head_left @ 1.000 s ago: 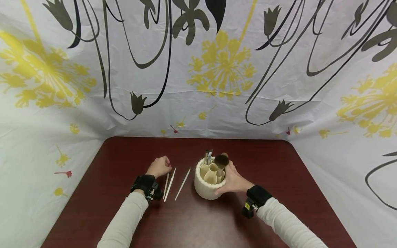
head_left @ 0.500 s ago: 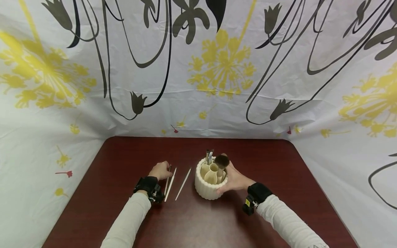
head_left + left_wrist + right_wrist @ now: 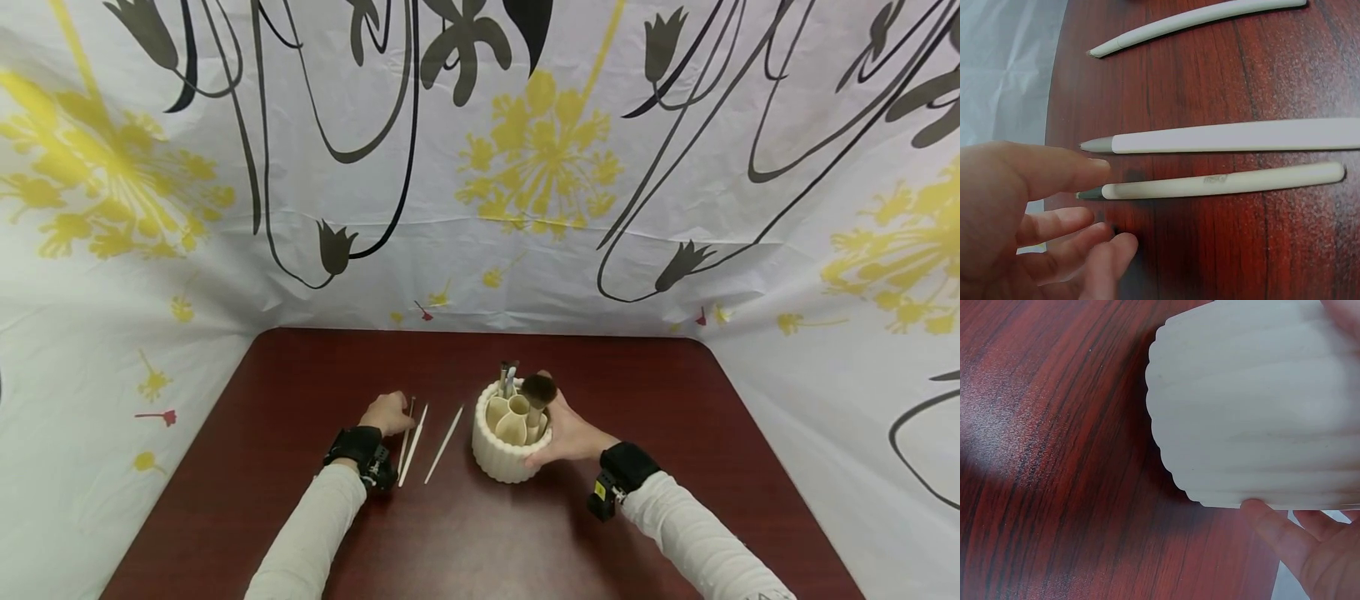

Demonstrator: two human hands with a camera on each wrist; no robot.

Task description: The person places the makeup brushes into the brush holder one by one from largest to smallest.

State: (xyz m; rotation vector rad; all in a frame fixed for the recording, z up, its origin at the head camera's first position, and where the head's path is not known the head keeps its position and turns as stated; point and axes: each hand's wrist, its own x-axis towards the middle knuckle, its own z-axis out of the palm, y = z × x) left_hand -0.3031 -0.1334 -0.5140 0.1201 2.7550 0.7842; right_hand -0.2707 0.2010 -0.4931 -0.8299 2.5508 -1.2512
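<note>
My left hand [image 3: 386, 413] hovers with relaxed, parted fingers around the tip end of a slim pale brush [image 3: 1222, 181] with a dark ferrule, which lies on the table. Beside that brush lie a thicker white brush [image 3: 1222, 135] with a grey ferrule and a thin, slightly curved white brush [image 3: 1191, 24]. A cream, ribbed brush holder [image 3: 501, 457] stands upright, and my right hand [image 3: 572, 433] grips its right side, thumb in front and fingers behind. Inside it are a big dark-bristled makeup brush [image 3: 538, 390] and several small brushes [image 3: 510, 377] at the back.
The dark red wood table [image 3: 510, 542] has rounded far corners. A white floral-printed cloth [image 3: 420, 200] hangs behind it and along both sides. Both wrists wear black camera bands.
My left hand has shifted slightly right and nearer the leftmost brush, its fingers coming over the tip end. My right hand keeps its grip on the holder, which stays in place.
</note>
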